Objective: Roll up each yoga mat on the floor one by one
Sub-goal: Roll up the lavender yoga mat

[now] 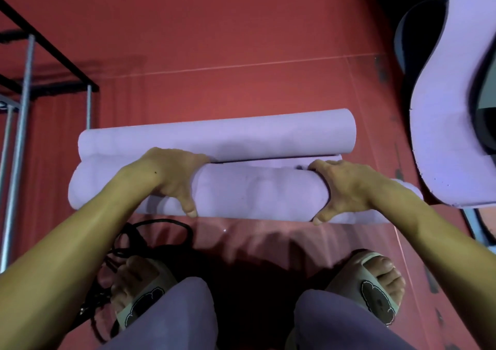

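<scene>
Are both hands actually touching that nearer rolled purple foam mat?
Touching. The head view shows the left hand and right hand gripping the nearer rolled purple foam mat.

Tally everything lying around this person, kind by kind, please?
Rolled lilac foam yoga mats: 2 (near roll, far roll)
Unrolled wavy lilac foam mat: 1
Black-topped metal rack: 1
Tangled black cord: 1
Pale sandals: 2
Total: 7

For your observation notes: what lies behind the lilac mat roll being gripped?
A second rolled lilac foam mat on the red floor; its near lower edge is hidden by the gripped roll.
</scene>
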A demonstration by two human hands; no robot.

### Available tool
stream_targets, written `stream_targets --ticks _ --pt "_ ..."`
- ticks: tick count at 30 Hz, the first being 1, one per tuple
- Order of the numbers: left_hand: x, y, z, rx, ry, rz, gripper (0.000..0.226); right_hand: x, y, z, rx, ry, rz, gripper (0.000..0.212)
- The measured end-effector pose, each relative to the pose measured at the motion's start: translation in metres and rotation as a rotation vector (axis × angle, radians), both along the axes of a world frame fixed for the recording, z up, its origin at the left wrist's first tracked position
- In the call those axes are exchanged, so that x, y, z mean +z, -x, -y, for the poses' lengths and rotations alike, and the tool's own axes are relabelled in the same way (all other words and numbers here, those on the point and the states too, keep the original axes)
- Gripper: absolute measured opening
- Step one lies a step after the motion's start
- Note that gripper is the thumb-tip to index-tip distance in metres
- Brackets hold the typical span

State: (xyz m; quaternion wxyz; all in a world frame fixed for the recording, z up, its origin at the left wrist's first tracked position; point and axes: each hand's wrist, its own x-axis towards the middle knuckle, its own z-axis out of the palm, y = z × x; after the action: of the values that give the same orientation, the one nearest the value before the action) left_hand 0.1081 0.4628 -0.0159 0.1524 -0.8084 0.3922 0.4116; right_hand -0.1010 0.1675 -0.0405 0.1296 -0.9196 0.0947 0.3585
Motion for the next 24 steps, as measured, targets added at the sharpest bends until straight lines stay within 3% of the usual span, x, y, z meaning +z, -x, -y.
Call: stream_targets --ticks 2,4,8,12,15,19,22,24 --pt "-0.001 0.001 0.002 0.016 -0.014 -0.022 0.121 0.001 -0.002 -0.002 0.028 -0.008 -0.009 0.112" --pt "-0.002 0.003 0.002 0.011 0.001 0.029 0.123 0.000 -0.008 0.002 0.126 0.042 0.029 0.125" --pt "-0.006 -0.001 -0.008 -0.060 0.041 0.328 0.143 0.002 -0.020 0.012 0.095 0.032 0.049 0.137" --pt "-0.009 -0.024 -0.016 0.152 0.102 0.135 0.152 0.003 -0.024 0.020 -0.027 -0.063 0.100 0.147" --pt "-0.016 -0.031 -0.021 0.243 0.147 0.061 0.158 -0.001 -0.019 0.021 -0.039 -0.143 0.150 0.129" --pt "-0.015 -0.037 -0.028 0.291 0.374 0.177 0.150 -0.003 -0.016 0.029 -0.079 -0.219 0.229 0.101" --pt "-0.012 -0.038 -0.023 0.379 0.492 0.235 0.118 0.001 -0.023 0.036 -0.131 -0.243 0.362 0.063" --pt "-0.012 -0.036 -0.016 0.423 0.542 0.257 0.089 0.001 -0.028 0.036 -0.131 -0.254 0.434 0.053"
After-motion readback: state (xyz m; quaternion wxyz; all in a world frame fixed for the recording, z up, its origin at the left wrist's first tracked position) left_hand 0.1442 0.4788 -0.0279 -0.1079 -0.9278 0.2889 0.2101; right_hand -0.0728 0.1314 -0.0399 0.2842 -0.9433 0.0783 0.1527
